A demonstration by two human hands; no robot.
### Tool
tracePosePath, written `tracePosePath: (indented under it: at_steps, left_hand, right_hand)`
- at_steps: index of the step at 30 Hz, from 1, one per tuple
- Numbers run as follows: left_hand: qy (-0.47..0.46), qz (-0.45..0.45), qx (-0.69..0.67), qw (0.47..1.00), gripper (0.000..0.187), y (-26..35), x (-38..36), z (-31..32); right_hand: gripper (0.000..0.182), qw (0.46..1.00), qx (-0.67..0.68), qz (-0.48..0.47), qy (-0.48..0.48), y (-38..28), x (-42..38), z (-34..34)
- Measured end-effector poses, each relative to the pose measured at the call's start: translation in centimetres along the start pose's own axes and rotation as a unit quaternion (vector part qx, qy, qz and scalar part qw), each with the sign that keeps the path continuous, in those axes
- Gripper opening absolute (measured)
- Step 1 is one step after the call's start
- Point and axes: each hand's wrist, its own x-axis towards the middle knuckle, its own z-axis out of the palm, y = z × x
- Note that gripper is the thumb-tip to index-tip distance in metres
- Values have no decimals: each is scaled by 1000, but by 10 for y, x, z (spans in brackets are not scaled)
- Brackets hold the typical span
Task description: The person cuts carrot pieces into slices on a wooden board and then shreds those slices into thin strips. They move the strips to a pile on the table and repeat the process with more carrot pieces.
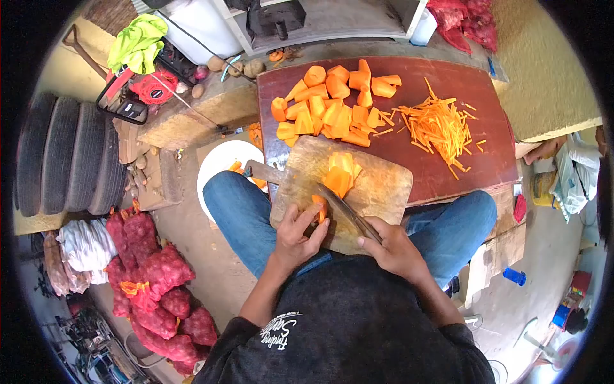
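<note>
1. Head view: our left hand [300, 235] grasps a carrot piece [320, 208] between thumb and fingers, down on the wooden board [387, 189].
2. Our right hand [393, 248] is clenched around the knife [350, 214], its blade angled between that piece and the carrot slices [342, 174] on the board.
3. Beyond the board, we have carrot chunks [316, 93] on the red table [473, 83], with a heap of thin carrot strips [441, 128] to their right.

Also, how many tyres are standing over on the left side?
4, upright side by side: the outermost tyre by the picture's dark edge, the second tyre, the third tyre, and the innermost tyre nearest the person. Others may be hidden behind.
</note>
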Motion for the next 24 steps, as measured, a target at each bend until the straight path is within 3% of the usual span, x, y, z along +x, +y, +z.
tracePosePath:
  at_steps: [6,9,12,15,18,24]
  left_hand:
    - [-48,11,-69,996,41,-7,13,-9]
    - [-46,-38,-72,996,39,-4,12,-6]
    - [19,-20,0,1000,40,-4,11,7]
    - [33,-10,37,999,44,-6,11,14]
    - [70,26,40,996,45,-10,15,17]
    - [53,18,45,997,46,-12,13,18]
  right_hand:
    - [41,998,-28,24,-59,-11,12,2]
    - [44,998,13,-12,-56,-18,17,4]
    - [46,997,62,-27,-24,-17,19,8]
    - [47,999,-1,4,-32,-32,10,-4]
    - [46,998,-21,-35,-40,-29,-4,-10]
    - [36,998,-55,-19,-38,-28,-18,-11]
